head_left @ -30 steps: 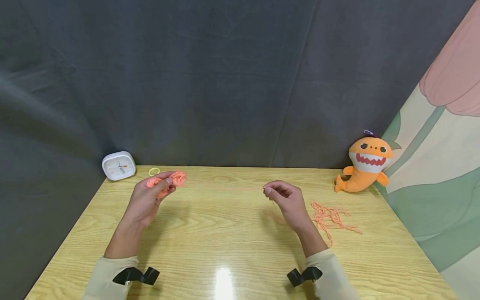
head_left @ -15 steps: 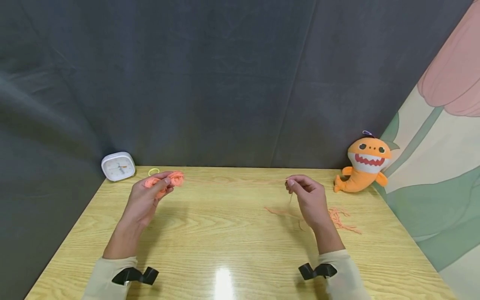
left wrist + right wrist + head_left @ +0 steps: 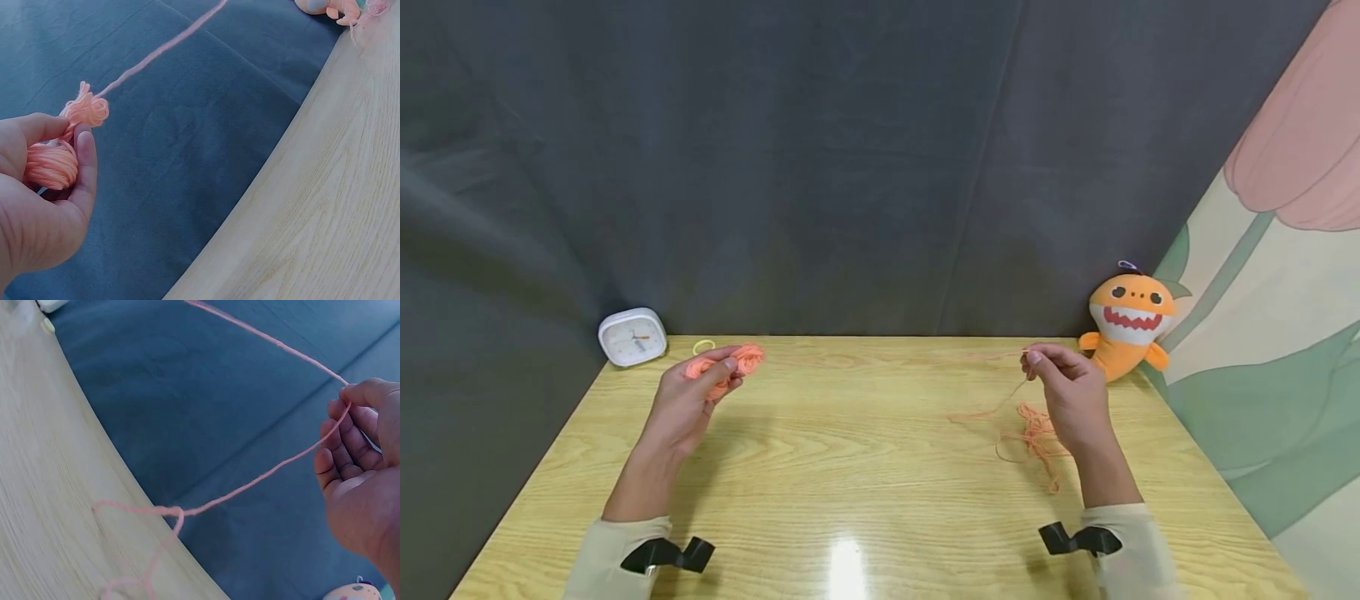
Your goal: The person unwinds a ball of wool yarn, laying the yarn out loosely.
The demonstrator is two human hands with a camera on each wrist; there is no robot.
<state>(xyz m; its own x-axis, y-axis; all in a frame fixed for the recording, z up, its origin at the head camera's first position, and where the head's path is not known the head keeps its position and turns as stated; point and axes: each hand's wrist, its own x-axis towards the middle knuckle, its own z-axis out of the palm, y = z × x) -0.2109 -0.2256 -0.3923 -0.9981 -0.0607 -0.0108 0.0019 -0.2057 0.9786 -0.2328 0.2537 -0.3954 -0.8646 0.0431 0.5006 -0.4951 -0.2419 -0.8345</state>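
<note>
My left hand (image 3: pixel 688 400) grips a small coral yarn bundle (image 3: pixel 51 166), pinched at its middle between thumb and fingers, with a looped end (image 3: pixel 87 111) sticking out past the fingertips. From that bundle a single yarn strand (image 3: pixel 269 339) stretches across to my right hand (image 3: pixel 1071 396). Thumb and forefinger of the right hand pinch this strand, and its slack length (image 3: pixel 250 484) droops from the pinch down to the table. Below the right hand, a loose tangle of the same yarn (image 3: pixel 1037 433) lies on the wood, partly hidden behind the wrist in the head view.
At the back left of the wooden table (image 3: pixel 850 467) stands a white clock (image 3: pixel 633 337), with a yellow ring (image 3: pixel 703 347) beside it. An orange shark plush (image 3: pixel 1127 325) sits at the back right. A dark curtain (image 3: pixel 820 167) hangs behind.
My right hand has moved to the right, drawing the strand out longer between the hands. Slack yarn now trails on the table beneath it. The left hand stays nearly in place.
</note>
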